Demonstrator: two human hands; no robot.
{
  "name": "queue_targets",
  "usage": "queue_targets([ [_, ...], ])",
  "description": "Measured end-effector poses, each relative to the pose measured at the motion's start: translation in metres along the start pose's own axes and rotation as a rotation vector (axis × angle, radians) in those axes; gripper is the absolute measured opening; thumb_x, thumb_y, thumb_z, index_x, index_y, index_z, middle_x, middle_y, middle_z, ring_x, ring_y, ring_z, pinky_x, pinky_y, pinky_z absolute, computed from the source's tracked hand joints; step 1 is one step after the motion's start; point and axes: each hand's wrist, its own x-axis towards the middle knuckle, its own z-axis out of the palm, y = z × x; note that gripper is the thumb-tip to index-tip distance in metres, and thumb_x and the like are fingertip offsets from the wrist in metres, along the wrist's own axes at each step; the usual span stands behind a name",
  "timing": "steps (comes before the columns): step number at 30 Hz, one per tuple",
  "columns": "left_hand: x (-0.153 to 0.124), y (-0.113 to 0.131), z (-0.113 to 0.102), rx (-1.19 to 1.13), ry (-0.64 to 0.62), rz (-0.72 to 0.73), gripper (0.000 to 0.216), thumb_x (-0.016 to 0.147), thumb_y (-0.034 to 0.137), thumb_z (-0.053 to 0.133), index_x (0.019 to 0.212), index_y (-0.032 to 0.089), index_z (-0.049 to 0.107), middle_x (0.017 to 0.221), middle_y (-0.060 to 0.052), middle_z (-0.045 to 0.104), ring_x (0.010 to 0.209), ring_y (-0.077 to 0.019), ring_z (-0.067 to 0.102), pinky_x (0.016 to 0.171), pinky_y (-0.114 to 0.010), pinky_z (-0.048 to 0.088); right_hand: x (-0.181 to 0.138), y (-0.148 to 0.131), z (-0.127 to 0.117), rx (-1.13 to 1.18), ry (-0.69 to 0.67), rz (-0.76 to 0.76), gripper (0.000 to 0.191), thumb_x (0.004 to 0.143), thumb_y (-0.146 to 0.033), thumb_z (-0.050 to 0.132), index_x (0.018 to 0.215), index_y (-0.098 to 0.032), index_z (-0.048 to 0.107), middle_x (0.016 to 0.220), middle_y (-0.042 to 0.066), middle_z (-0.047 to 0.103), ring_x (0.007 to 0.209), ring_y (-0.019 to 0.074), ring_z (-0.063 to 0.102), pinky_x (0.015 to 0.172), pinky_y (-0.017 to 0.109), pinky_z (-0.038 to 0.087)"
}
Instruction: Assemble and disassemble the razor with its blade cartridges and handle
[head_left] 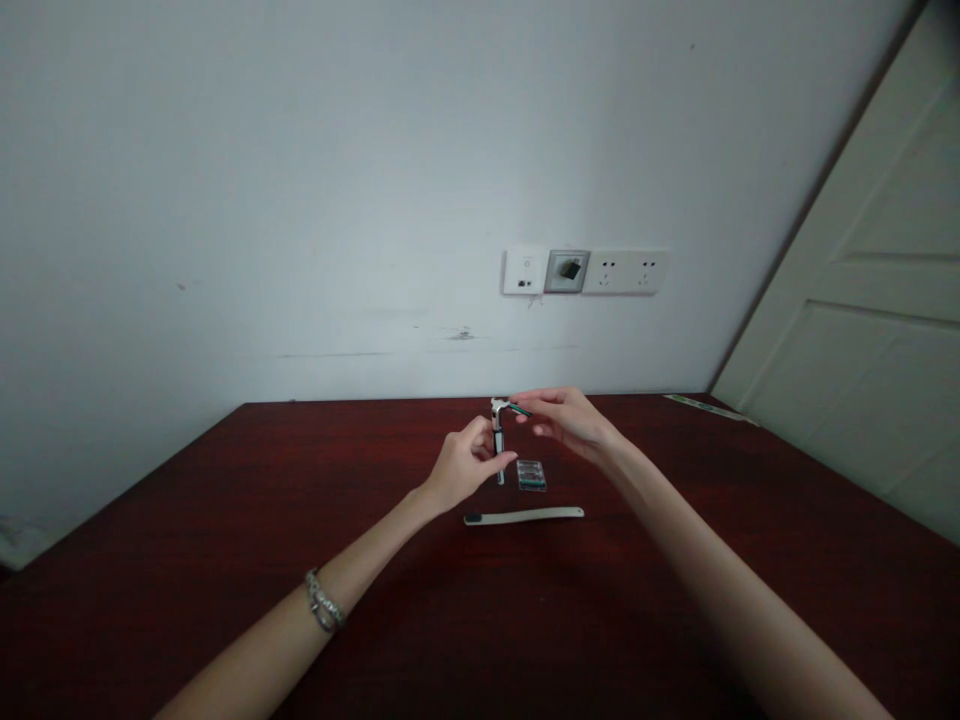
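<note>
My left hand [466, 463] is closed around the slim silver and dark handle of a razor [498, 445], held upright above the table. At its top, a silver head juts right to a thin green-edged razor cartridge [519, 408]. My right hand [568, 418] pinches at this cartridge, fingertips above and thumb side below. Fingers partly cover the razor, so how firmly head and cartridge join is hidden. Below the hands lies a clear plastic case [532, 476] with green-edged pieces inside. Nearer me is a long pale stick [529, 516] with a dark left end, shaped like a toothbrush.
The dark red wooden table [360, 450] meets a white wall [337, 200] at the back. Sockets and a switch plate [622, 272] sit on this wall. A pale printed strip [709, 408] lies at the back right, beside a white panelled door [877, 270].
</note>
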Motion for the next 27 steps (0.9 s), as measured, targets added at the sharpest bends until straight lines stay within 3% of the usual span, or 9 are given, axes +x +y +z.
queue_targets([
  [6, 0.0, 0.0001, -0.0003, -0.004, 0.025, 0.003, 0.029, 0.073, 0.035, 0.065, 0.09, 0.017, 0.049, 0.066, 0.002, 0.059, 0.053, -0.0091, 0.054, 0.05, -0.019, 0.044, -0.0034, -0.0048, -0.003, 0.049, -0.031, 0.046, 0.02, 0.067, -0.014, 0.069, 0.087, -0.012, 0.072, 0.082, 0.009, 0.071, 0.082, 0.0148, 0.065, 0.069, 0.02, 0.054],
  [12, 0.0003, -0.0008, -0.0006, -0.003, 0.027, 0.02, 0.028, 0.074, 0.033, 0.065, 0.09, 0.017, 0.049, 0.065, 0.002, 0.059, 0.053, -0.0087, 0.054, 0.05, -0.019, 0.043, -0.003, -0.0031, -0.0074, 0.047, -0.102, 0.041, 0.025, 0.065, -0.012, 0.07, 0.09, -0.011, 0.071, 0.085, 0.01, 0.072, 0.087, 0.0174, 0.066, 0.076, 0.023, 0.055],
  [27, -0.0012, -0.0029, 0.0003, 0.014, 0.008, 0.039, 0.027, 0.075, 0.035, 0.063, 0.088, 0.017, 0.048, 0.062, 0.003, 0.058, 0.049, -0.0085, 0.053, 0.046, -0.018, 0.043, -0.0047, -0.0078, -0.0019, 0.034, -0.009, -0.009, 0.018, 0.075, -0.015, 0.064, 0.09, -0.008, 0.068, 0.087, 0.014, 0.071, 0.079, 0.0167, 0.068, 0.063, 0.019, 0.056],
])
